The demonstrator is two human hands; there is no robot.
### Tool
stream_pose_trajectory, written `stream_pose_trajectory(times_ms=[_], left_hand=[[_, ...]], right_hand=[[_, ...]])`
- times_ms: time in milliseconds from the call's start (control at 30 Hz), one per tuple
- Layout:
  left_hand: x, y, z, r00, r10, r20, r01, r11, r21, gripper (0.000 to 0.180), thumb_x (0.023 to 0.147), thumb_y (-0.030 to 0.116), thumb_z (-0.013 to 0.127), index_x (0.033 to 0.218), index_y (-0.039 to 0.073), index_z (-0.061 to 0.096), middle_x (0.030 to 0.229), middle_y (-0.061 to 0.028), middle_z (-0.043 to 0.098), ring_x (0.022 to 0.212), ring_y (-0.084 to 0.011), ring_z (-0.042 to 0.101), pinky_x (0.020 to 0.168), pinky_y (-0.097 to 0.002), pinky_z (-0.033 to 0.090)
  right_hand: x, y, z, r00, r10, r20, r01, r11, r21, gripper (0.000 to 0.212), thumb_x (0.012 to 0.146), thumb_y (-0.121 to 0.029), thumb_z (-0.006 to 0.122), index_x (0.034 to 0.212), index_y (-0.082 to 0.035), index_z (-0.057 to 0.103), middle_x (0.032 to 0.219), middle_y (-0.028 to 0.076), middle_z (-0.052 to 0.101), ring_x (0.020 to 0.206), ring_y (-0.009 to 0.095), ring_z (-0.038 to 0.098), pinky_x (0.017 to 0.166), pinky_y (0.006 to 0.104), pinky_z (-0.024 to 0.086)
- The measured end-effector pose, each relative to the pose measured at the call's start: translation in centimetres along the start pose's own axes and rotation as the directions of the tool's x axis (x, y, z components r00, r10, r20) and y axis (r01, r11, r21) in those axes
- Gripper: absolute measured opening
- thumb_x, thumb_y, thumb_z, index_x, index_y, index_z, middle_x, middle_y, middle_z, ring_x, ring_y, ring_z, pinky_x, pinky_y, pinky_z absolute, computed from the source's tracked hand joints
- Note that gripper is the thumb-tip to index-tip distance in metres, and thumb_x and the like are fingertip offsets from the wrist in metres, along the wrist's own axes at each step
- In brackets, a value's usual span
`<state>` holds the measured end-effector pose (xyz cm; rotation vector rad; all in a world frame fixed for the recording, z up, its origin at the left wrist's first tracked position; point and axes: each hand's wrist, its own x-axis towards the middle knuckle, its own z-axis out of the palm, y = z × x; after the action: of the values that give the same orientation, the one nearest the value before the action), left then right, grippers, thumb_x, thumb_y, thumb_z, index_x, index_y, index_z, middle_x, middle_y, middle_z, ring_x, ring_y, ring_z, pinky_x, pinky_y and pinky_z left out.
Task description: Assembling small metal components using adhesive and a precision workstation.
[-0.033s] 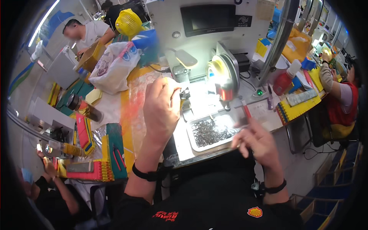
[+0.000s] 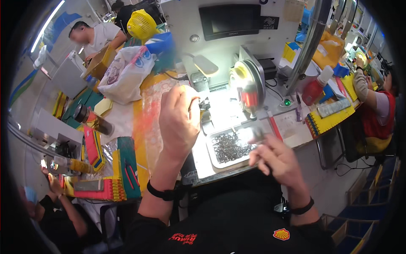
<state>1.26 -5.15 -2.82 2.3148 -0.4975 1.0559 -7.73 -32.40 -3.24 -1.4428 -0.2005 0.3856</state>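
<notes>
My left hand (image 2: 179, 120) is raised in front of the machine, fingers closed in a pinch beside a small dark fixture (image 2: 204, 104). Whatever the fingertips hold is too small to make out. At the right edge of a white tray (image 2: 210, 155) is my right hand (image 2: 277, 161). Its fingers are bent and partly smeared by motion, with a blurred grey shape above the fingertips, so its grip is unclear. Small dark metal pieces (image 2: 228, 147), loosely heaped, lie in the tray. Just behind the tray stands a machine part with a round housing and a red cylinder (image 2: 249, 99) under bright light.
A red pen (image 2: 275, 126) lies right of the tray. Farther right are a red bottle (image 2: 312, 92) and a yellow pad (image 2: 332, 119). A lamp head (image 2: 205, 64) overhangs the bench. Leftward stand a white plastic bag (image 2: 127, 76) and a jar (image 2: 94, 118). Co-workers sit on both sides.
My right hand has shifted slightly left toward the tray, uncovering more of the red pen. The left hand stays almost in place. The red cylinder looks less blurred and a little higher.
</notes>
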Motion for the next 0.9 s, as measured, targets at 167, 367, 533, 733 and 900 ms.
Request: stream_pose_trajectory(times_ms=[167,367,533,733,900], left_hand=[[0.5,1.7,0.0,0.999,0.032,0.037,-0.030,0.998,-0.059,0.010,0.091,-0.002,0.059,0.100,0.000,0.058,0.100,-0.0174,0.058,0.095,-0.0385,0.053,0.087,-0.0481,0.044],[0.4,2.3,-0.9,0.994,0.002,0.108,0.007,0.996,-0.084,0.007,0.092,0.000,0.060,0.100,0.000,0.059,0.098,-0.0159,0.056,0.094,-0.0357,0.052,0.087,-0.0450,0.042],[0.1,2.6,-1.3,0.986,-0.065,0.151,0.082,0.991,-0.106,0.004,0.095,0.001,0.064,0.098,0.000,0.061,0.094,-0.0116,0.056,0.086,-0.0279,0.052,0.082,-0.0378,0.043],[-0.3,2.4,-1.3,0.965,-0.189,0.184,0.222,0.959,-0.176,0.008,0.093,-0.004,0.064,0.100,-0.001,0.061,0.094,-0.0169,0.055,0.087,-0.0366,0.056,0.078,-0.0453,0.046],[0.0,2.6,-1.4,0.956,-0.243,0.165,0.272,0.944,-0.188,0.007,0.095,-0.004,0.065,0.100,0.000,0.062,0.090,-0.0156,0.054,0.077,-0.0309,0.056,0.068,-0.0389,0.046]], right_hand=[[5.9,2.1,4.9,0.998,0.059,0.039,-0.069,0.916,0.395,0.042,0.119,-0.028,0.042,0.140,0.002,0.062,0.090,-0.008,0.048,0.068,0.001,0.035,0.057,0.0195,0.029],[9.0,2.9,6.3,0.996,0.081,0.046,-0.093,0.816,0.570,0.034,0.117,-0.031,0.045,0.111,-0.003,0.063,0.082,-0.008,0.045,0.063,0.001,0.034,0.053,0.0200,0.027],[10.0,2.5,6.8,1.000,0.003,-0.019,0.007,0.844,0.536,0.034,0.116,-0.031,0.044,0.108,-0.003,0.062,0.078,-0.007,0.043,0.061,0.003,0.032,0.053,0.0214,0.026],[10.7,2.5,6.8,1.000,0.014,-0.023,0.002,0.818,0.575,0.032,0.114,-0.030,0.046,0.105,-0.004,0.060,0.077,-0.007,0.042,0.061,0.003,0.032,0.053,0.0205,0.026],[10.6,2.3,6.9,0.999,0.042,-0.027,-0.016,0.785,0.619,0.030,0.113,-0.030,0.049,0.104,-0.004,0.060,0.077,-0.007,0.043,0.062,0.003,0.033,0.054,0.0196,0.027]])
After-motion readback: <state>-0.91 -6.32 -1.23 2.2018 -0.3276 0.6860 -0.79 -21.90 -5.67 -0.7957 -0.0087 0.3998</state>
